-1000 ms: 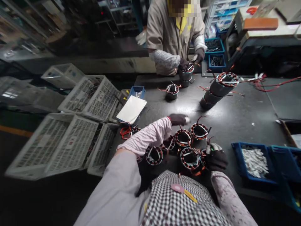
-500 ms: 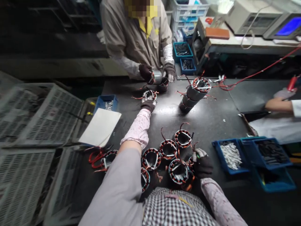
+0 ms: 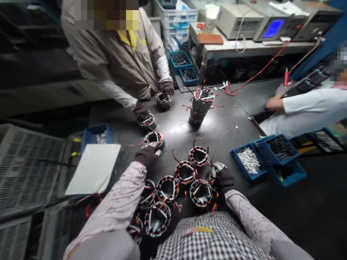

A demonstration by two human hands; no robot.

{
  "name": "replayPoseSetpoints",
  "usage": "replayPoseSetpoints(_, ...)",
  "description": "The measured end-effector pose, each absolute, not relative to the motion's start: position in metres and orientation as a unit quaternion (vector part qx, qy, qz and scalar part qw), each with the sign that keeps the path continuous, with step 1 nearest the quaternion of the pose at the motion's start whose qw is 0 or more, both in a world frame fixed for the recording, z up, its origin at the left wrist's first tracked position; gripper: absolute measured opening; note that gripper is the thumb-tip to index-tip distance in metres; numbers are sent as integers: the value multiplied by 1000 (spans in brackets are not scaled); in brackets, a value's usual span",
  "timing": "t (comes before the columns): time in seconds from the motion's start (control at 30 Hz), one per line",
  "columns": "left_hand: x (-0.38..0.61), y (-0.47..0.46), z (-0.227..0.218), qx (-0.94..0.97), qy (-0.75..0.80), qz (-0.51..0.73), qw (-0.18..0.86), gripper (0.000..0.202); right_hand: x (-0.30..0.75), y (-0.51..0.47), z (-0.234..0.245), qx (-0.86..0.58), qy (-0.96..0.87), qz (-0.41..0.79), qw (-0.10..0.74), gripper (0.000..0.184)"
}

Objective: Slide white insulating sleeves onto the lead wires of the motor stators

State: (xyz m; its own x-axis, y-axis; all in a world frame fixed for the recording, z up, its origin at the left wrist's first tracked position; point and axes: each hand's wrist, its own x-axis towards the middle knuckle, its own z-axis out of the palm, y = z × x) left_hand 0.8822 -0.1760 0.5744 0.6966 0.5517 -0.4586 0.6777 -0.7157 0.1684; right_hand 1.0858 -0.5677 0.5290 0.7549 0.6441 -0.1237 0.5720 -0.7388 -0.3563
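Copper-wound coil (image 3: pixel 154 138), far left of the cluster, gripped by the gloved left hand (image 3: pixel 145 155). The right hand (image 3: pixel 223 177) closes on a near coil (image 3: pixel 202 188).

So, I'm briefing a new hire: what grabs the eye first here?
The cluster of copper-wound stators near the table's front edge, where the left hand touches one stator. Then the stator stack farther back, and the lit blue screen behind.

No readable text

The blue screen (image 3: pixel 273 28) of the instrument and the yellow tag (image 3: pixel 202 229) on the checked apron show no legible letters.
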Motion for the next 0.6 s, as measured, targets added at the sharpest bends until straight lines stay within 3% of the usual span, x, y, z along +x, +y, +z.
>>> replayPoseSetpoints(0.23, 839, -211, 614, 874, 312, -322, 187, 49, 1083, -569, 555, -920, -336, 157, 128, 43)
replayPoseSetpoints(0.3, 847, -228, 628, 880, 328, -286, 191, 46, 1082, -571, 559, -917, -336, 170, 131, 43)
replayPoseSetpoints(0.43, 896, -285, 646, 898, 341, -86, 265, 46, 1082, -574, 558, -920, -325, 175, 130, 44)
replayPoseSetpoints(0.53, 944, -336, 647, 891, 263, -72, 362, 50, 1083, -575, 555, -921, -328, 168, 125, 42)
replayPoseSetpoints(0.6, 971, -365, 641, 904, 197, -105, 365, 59, 1084, -576, 553, -921, -333, 160, 125, 41)
